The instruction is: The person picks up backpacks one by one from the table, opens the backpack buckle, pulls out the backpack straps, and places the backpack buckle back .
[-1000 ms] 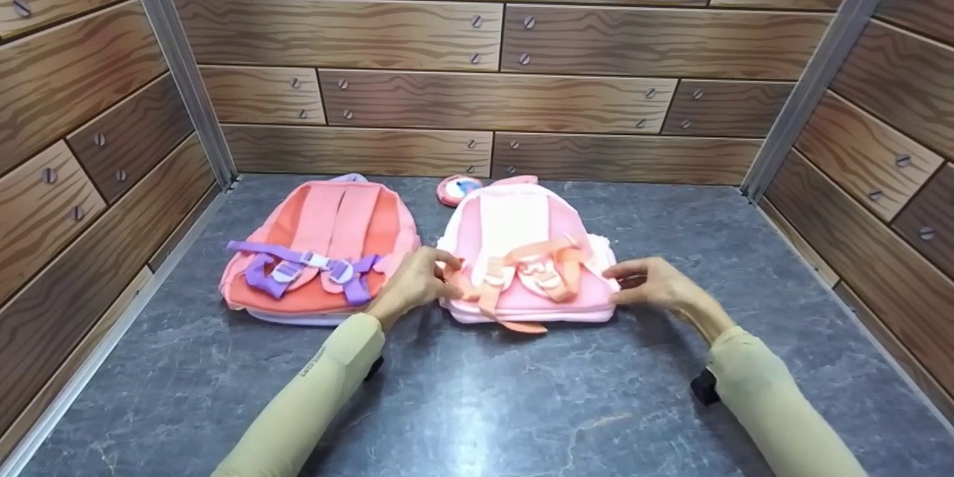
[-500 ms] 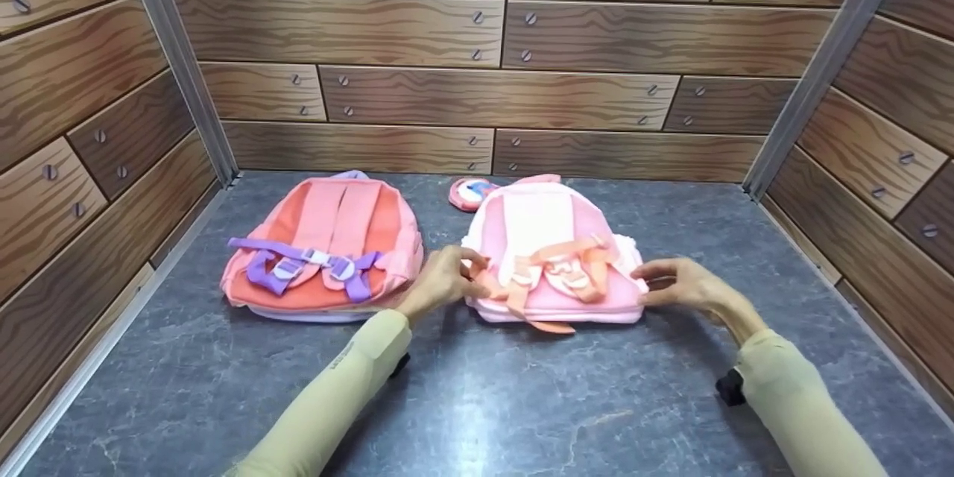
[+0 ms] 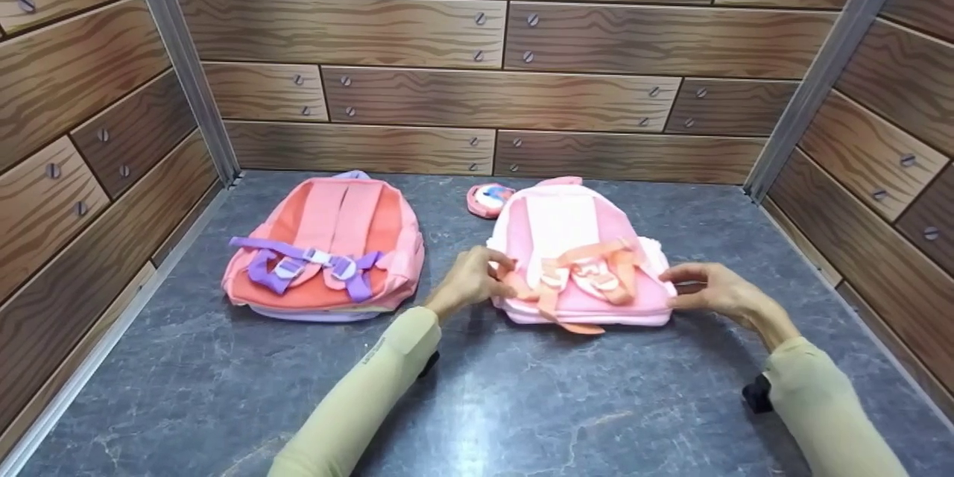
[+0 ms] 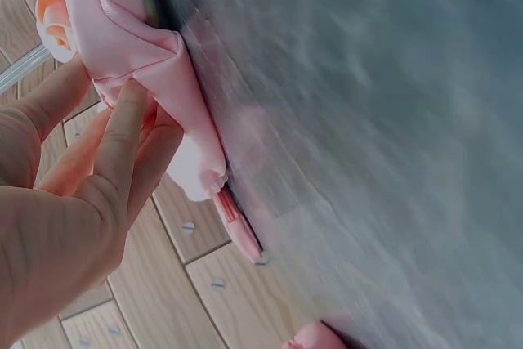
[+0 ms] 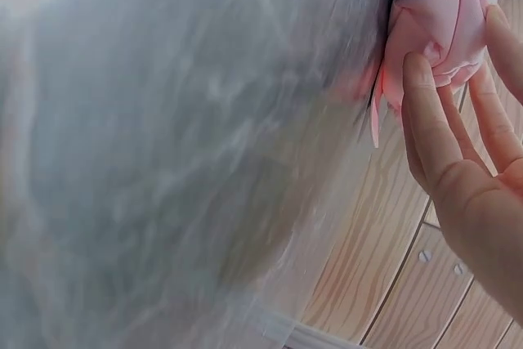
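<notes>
A pink backpack (image 3: 563,238) with a whitish back panel and orange straps (image 3: 589,276) lies on the grey table, straps up. My left hand (image 3: 473,276) holds its left side; in the left wrist view the thumb is by the upper edge and the fingers (image 4: 122,140) touch the side fabric. My right hand (image 3: 715,294) holds the right side, with fingers (image 5: 429,112) against the pink cloth in the right wrist view. A round red-and-white pendant (image 3: 488,200) lies at the bag's upper left. The backpack's underside is hidden.
To the left lies a second backpack (image 3: 320,238), coral with purple straps (image 3: 279,276), also straps up. Wood-print panels (image 3: 417,97) wall the grey table (image 3: 477,402) at the back and both sides.
The pink backpack and its pendant have slid right along the table, both hands moving with them. The gap to the coral backpack has widened; the coral one stays in place.
</notes>
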`<state>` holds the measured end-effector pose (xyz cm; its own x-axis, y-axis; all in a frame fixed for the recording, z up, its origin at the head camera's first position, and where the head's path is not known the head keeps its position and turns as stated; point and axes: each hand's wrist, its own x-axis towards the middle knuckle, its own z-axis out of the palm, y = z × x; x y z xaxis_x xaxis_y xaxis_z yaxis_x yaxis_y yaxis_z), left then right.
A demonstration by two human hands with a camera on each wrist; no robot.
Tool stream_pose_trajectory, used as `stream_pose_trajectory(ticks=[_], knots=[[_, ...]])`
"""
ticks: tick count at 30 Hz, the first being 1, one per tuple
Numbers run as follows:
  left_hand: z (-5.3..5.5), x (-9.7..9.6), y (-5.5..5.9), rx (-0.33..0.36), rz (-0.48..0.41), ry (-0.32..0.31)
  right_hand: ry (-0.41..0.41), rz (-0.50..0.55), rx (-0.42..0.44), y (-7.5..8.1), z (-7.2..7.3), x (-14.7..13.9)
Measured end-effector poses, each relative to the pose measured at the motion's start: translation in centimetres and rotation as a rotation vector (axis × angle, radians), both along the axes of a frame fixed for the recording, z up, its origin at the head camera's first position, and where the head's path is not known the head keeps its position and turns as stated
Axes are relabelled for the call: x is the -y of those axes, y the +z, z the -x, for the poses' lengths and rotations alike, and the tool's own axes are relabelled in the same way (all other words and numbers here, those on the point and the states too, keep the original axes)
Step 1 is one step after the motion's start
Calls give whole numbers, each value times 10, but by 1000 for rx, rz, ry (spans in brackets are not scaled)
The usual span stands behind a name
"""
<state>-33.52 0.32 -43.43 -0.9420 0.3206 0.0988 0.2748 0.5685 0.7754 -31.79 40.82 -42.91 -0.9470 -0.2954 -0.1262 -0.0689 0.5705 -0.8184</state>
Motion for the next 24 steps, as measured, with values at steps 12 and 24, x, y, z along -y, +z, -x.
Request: stream_pose_trajectory(ticks=[12,24], knots=[[5,-29,0,40,-55,16,-59,9,36,0,-4,-27],[5,-59,-1,43,-148,18,-102,57,79,0,-6,-59]])
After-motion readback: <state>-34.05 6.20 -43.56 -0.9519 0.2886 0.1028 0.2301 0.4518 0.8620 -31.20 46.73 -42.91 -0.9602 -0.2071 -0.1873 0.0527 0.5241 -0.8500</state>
